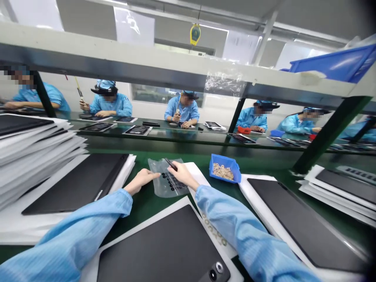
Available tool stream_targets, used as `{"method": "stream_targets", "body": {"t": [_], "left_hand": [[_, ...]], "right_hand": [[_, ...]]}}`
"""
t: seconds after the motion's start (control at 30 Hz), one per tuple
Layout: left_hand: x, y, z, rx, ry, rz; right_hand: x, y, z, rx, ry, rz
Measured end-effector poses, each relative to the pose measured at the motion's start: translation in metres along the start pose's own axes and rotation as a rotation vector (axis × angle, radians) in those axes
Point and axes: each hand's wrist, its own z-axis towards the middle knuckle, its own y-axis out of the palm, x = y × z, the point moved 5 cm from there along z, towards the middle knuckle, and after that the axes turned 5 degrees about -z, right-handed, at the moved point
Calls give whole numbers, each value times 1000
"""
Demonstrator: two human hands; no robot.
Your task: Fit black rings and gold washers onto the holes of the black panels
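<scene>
My left hand (141, 181) is closed, its fingertips at the left edge of a clear plastic sheet (160, 191) that carries rows of small black round pieces (169, 182). Over the right part of this sheet, my right hand (182, 175) grips a slim dark tool (170, 164); the kind cannot be made out. Nearest to me lies a dark grey tablet (155, 246) on a white sheet, back side up, its two camera rings at the lower right corner. White paper with ring-shaped pieces (216, 231) is partly hidden beneath my right forearm.
A blue bin (225, 168) of small tan rings stands beyond my right arm. Tablets on white sheets lie left (76, 184) and right (305, 223), with a tall stack (35, 156) at far left. A shelf (164, 58) crosses above; several co-workers sit across the bench.
</scene>
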Motion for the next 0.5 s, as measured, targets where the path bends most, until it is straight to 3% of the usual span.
{"method": "stream_targets", "body": {"t": [0.27,0.5], "left_hand": [[9,18,10,-159,-120,-265],[3,26,12,-105,-39,-301]], "right_hand": [[5,16,-8,29,18,132],[6,17,-7,-3,45,164]]}}
